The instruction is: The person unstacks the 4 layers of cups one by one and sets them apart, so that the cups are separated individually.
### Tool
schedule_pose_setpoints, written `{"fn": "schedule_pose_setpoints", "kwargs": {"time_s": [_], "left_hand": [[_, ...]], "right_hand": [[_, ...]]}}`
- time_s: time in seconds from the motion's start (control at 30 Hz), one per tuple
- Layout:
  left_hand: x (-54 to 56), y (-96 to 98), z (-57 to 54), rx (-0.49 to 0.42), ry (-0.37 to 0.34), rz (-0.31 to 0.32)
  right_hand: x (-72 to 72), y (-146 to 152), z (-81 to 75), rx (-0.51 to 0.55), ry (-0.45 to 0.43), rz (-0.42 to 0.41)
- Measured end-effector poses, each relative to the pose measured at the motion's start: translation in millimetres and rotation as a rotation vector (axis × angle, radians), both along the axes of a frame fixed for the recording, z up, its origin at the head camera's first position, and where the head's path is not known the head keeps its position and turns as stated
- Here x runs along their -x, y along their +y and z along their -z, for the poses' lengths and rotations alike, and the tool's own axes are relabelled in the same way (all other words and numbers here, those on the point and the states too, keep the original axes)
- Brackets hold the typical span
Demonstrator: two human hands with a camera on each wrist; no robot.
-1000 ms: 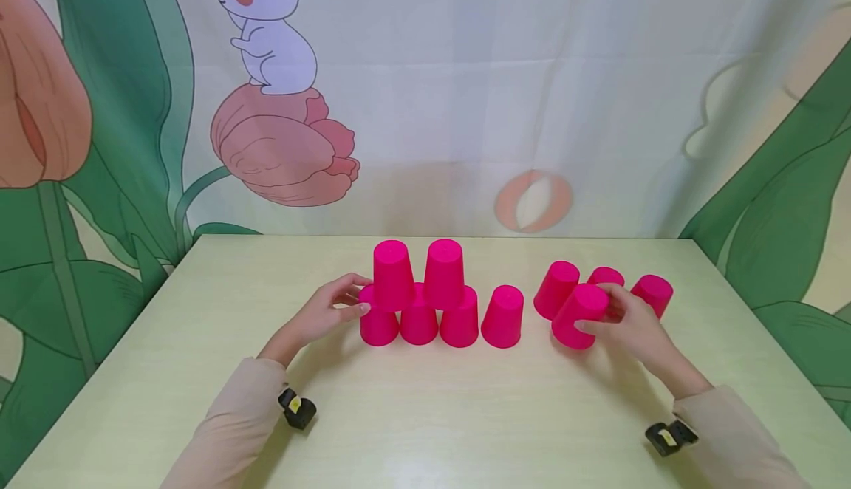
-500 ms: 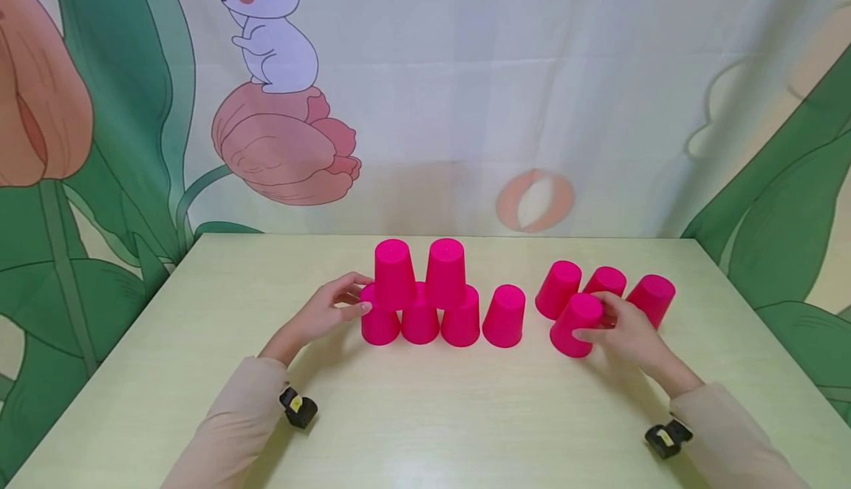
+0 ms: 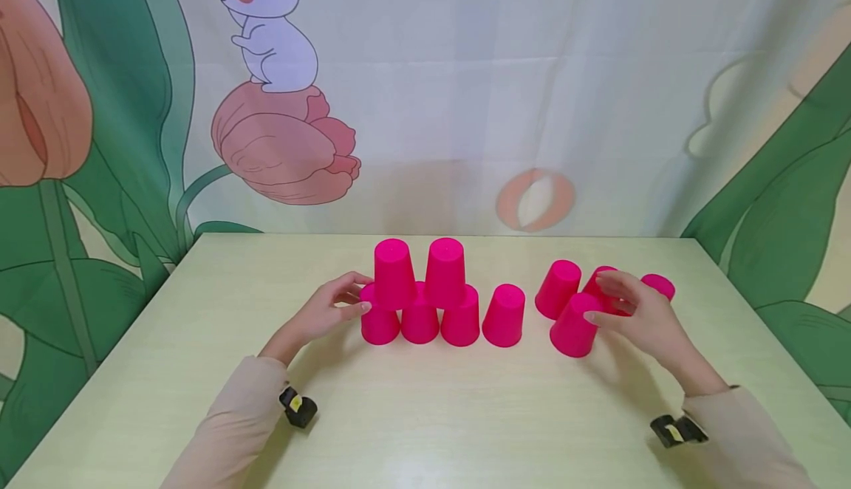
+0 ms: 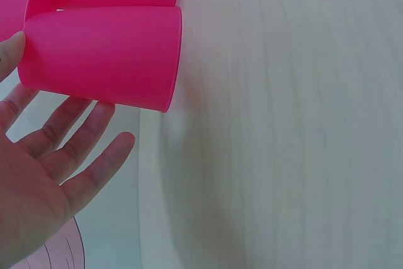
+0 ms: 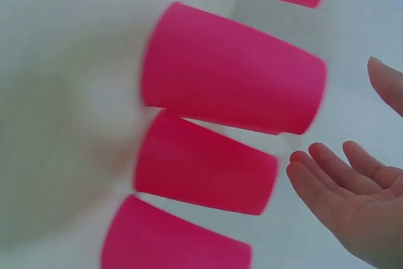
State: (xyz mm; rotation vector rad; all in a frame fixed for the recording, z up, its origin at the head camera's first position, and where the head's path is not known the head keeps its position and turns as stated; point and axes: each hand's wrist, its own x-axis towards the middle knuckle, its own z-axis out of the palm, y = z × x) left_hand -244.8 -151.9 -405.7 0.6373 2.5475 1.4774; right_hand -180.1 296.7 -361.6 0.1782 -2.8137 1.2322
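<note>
Pink upside-down cups stand on the table. Toward the left, cups form a row, with two upper cups [image 3: 394,273] bridging the gaps of the row. My left hand [image 3: 329,306] rests at the row's leftmost cup [image 3: 379,326]; in the left wrist view its thumb touches the narrow end of that cup [image 4: 104,55], its other fingers spread along the far side. On the right, my right hand [image 3: 641,319] hovers beside the front cup [image 3: 573,328], thumb and fingers apart with nothing between them. In the right wrist view the relaxed fingers [image 5: 340,177] are apart from the cups.
One cup [image 3: 503,315] stands at the row's right end with nothing on top. Behind the front right cup are more cups, one at the left [image 3: 557,289] and one partly hidden at the right [image 3: 658,287]. A printed curtain [image 3: 425,105] hangs behind the table [image 3: 425,415].
My right hand lowered a cup to the table in front of the other right-hand cups, let go, and drew back to the right. The left hand stayed in place.
</note>
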Motion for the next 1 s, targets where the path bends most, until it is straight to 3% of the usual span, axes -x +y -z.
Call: {"fn": "schedule_pose_setpoints", "kwargs": {"time_s": [0.2, 0.43, 0.7, 0.8, 0.93, 1.0], "left_hand": [[-1.0, -0.8, -1.2, -0.002, 0.003, 0.000], [-1.8, -1.4, -0.4, -0.010, 0.066, 0.036], [-0.9, -1.1, -0.9, -0.002, 0.003, 0.004], [-3.5, 1.1, -5.2, -0.004, -0.011, 0.001], [-12.8, 4.9, -19.4, -0.005, -0.019, 0.005], [-12.7, 4.2, -19.1, -0.001, -0.019, 0.003]], "right_hand": [[-2.1, -11.1, -16.1, 0.060, -0.012, -0.009], [-0.7, -26.8, -24.1, 0.115, -0.018, -0.044], [8.0, -41.9, -20.9, 0.152, -0.002, -0.130], [10.6, -48.7, -20.1, 0.176, -0.010, -0.156], [13.5, -60.1, -19.7, 0.192, -0.012, -0.176], [15.6, -66.5, -19.2, 0.206, -0.008, -0.190]]}}
